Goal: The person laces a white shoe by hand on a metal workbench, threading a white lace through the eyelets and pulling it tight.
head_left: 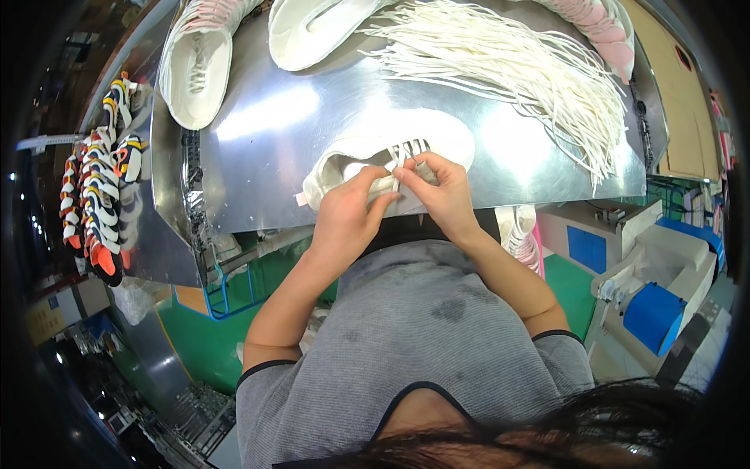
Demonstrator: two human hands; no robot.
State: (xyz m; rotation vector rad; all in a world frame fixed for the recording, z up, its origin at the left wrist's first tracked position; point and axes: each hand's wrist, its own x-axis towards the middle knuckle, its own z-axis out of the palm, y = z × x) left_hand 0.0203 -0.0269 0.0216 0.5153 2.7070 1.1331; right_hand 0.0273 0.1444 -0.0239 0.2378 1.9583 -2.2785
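A: Nearest thing?

B: Grey ribbed top (437, 313), dark trim, a few darker patches. Two bare forearms run from it up to the counter (266, 176).

A: Hands?

B: Right hand (447, 194): grip pinched, thumb against forefinger, on a white lace (401, 154). Left hand (353, 209): at the shoe's near side, thumb and forefinger beside the lacing. Cannot tell what its grip closes on.

A: Shoe's position?

B: White shoe (445, 133) on the metal counter, close to the near edge. Toe points right, heel left, small pink tab at the heel. Lace crosses at the eyelets, between the two hands.

A: Beyond it?

B: Large bundle of loose white laces (500, 62), strands fanning right. Past the shoe, upper left: a pink-laced shoe (195, 82) and another white shoe (301, 47), side by side.

A: Farther out?

B: Left, rows of multicoloured shoes (101, 187), orange and yellow among them. Right, a pale machine with a blue cover (656, 316), green floor (574, 289) near it.
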